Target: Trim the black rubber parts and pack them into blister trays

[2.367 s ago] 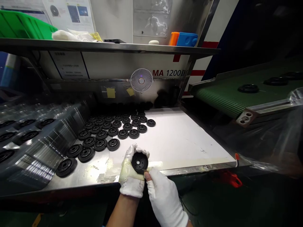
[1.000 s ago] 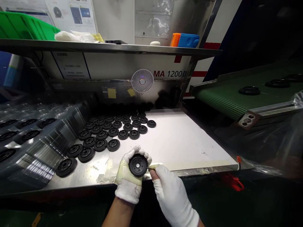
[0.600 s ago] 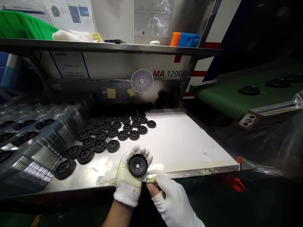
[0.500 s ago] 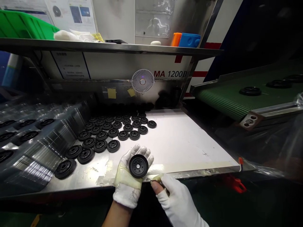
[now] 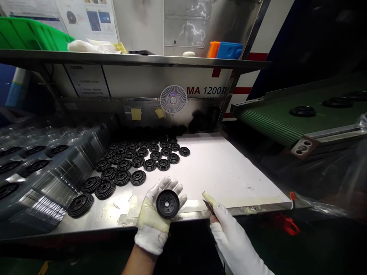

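My left hand [image 5: 153, 225], in a white cotton glove wrapped with yellowish tape, cradles a black ribbed rubber disc [image 5: 168, 204] on its palm, with the disc's centre hole facing up. My right hand [image 5: 233, 242], also gloved in white, pinches a small trimming knife [image 5: 209, 203] with a tape-wrapped handle. The blade is apart from the disc, over the bench's front edge. Both hands are close to that edge. Many matching discs [image 5: 122, 178] lie in loose rows on the white-covered bench top [image 5: 220, 172], left of my left hand.
A clear plastic tray [image 5: 57, 168] holding black discs lies at the left. A green belt conveyor [image 5: 275, 122] carrying discs runs at the right. Above the bench are a steel shelf [image 5: 129, 57] with a green bin [image 5: 31, 38], and a small fan [image 5: 173, 99].
My right hand has moved right and away from the disc, taking the knife with it. My left hand stays nearly still, with the disc now lying flatter on its palm.
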`<action>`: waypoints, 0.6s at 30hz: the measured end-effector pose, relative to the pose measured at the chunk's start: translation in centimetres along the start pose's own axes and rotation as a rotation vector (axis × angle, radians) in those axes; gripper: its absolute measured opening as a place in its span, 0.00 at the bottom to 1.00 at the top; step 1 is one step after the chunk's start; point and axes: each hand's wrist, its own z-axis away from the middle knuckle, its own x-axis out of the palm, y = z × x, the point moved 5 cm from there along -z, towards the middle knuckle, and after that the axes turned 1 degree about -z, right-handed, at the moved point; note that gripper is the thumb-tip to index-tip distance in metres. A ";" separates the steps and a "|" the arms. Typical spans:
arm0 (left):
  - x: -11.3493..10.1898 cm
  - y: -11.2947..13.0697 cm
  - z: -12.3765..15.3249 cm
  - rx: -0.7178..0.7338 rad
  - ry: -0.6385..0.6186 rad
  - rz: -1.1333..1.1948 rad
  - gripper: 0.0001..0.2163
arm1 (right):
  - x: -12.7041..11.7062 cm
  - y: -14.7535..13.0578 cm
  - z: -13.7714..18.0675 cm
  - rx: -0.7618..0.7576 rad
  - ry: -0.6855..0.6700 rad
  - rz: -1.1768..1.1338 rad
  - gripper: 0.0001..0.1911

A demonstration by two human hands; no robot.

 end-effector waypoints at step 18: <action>3.5 -2.2 -12.5 0.455 -0.380 -1.331 0.21 | -36.2 11.0 -29.5 0.412 0.158 0.870 0.24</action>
